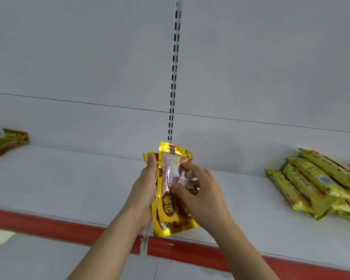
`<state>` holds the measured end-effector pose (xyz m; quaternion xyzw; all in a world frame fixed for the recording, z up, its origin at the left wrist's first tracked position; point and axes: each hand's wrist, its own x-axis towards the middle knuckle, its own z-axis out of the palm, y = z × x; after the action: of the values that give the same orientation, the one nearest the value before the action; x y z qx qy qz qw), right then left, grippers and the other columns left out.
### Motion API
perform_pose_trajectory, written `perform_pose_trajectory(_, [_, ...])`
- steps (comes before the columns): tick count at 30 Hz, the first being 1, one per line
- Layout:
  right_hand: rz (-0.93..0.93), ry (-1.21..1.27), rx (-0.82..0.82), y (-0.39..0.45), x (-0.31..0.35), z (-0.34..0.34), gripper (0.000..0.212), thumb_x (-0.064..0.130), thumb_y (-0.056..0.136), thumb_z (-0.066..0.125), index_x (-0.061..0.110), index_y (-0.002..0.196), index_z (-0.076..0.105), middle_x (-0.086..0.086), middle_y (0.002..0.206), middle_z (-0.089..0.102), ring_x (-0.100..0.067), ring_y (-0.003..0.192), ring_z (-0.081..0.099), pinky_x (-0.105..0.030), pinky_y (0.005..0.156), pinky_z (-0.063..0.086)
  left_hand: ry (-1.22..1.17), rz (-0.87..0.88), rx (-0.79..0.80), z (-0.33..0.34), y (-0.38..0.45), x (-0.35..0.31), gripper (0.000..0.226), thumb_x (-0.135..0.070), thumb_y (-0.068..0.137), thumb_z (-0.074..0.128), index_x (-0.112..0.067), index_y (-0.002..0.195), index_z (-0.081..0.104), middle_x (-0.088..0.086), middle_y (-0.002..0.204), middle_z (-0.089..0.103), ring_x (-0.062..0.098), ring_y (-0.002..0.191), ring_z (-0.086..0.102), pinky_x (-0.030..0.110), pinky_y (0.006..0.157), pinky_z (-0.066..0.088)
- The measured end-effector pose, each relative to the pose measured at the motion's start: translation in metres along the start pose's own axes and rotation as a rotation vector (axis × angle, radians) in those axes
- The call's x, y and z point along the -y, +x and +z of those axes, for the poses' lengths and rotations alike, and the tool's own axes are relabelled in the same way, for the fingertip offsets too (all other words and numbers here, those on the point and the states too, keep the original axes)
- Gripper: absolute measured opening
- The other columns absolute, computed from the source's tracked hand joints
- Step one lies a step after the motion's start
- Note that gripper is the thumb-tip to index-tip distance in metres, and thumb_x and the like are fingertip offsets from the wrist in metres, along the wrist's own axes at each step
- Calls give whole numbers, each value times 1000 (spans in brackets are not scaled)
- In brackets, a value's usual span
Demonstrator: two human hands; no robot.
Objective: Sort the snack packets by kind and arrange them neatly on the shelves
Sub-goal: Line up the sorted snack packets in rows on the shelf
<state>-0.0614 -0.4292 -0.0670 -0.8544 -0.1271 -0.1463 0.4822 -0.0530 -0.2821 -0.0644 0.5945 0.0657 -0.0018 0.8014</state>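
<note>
Gold packets gripped by both hands: left, right, above shelf.

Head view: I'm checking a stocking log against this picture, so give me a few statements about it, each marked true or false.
1. Both hands hold gold-and-brown packets. True: left hand, right hand.
2. A pile of yellow-green packets lies on the shelf at right. True.
3. The shelf's front strip is blue. False: it is red.
4. The held packets rest flat on the shelf. False: they are held upright above it.
</note>
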Motion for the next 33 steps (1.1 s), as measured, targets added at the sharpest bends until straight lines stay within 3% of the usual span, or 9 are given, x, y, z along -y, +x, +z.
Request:
perform_pose_trajectory(3, [-27,51,26,-14,23,25,48,42,87,73,51,130,53,26,116,54,18,100,53,-2,76,44,92,115,-29,-37,-17,-4,43,-49,91,73,-28,128,64,2,117,77,23,103,76,51,93,60])
perform_pose_trajectory(6, [78,200,62,-27,50,57,45,43,89,70,52,129,52,19,112,66,1,98,66,-25,83,57,91,155,-55,-86,-37,-15,30,-26,97,71,-21,126,65,5,110,79,26,96,78,50,86,62])
perform_pose_trajectory(11, [200,319,157,-52,109,130,10,35,90,72,27,95,73,6,83,76,-12,79,73,-29,71,61,90,177,-116,-185,-76,-44,29,-27,94,75,-22,122,67,6,105,80,30,93,79,55,86,62])
perform_pose_trajectory(16, [186,381,161,-63,155,207,24,35,88,74,31,109,65,4,88,74,-10,77,72,-40,63,62,30,94,-187,-273,-101,-62,23,-24,98,68,-24,121,67,10,106,80,34,95,78,59,92,60])
perform_pose_trajectory(20, [39,413,301,-54,173,243,34,20,105,49,41,132,51,11,101,74,-9,85,73,-30,70,60,71,118,-287,-329,-103,-75,22,-18,96,71,-18,118,66,3,93,81,22,78,79,34,65,63])
perform_pose_trajectory(23, [-303,97,330,-33,166,263,60,5,102,50,50,142,42,14,148,46,-1,119,58,-24,86,56,57,88,-315,-364,-93,-83,22,-17,94,74,-9,114,68,-4,68,76,11,57,73,22,50,54])
perform_pose_trajectory(26, [-607,-209,429,-5,167,290,64,43,86,70,45,145,45,12,163,17,-11,145,32,-29,108,43,54,62,-296,-382,-76,-93,21,-20,93,76,-14,112,69,-2,71,77,13,58,74,23,50,54])
perform_pose_trajectory(28, [-663,-242,382,16,171,307,56,55,82,61,38,135,60,5,163,24,-20,148,28,-34,110,37,41,36,-310,-392,-60,-100,20,-26,96,73,-16,113,70,3,80,80,19,67,77,30,57,60])
perform_pose_trajectory(33, [-631,-64,62,72,179,338,20,17,94,70,28,111,74,13,125,67,-14,129,55,-29,108,43,-34,-22,-327,-423,-19,-128,19,-14,98,63,-7,115,69,19,97,79,29,75,77,37,64,62])
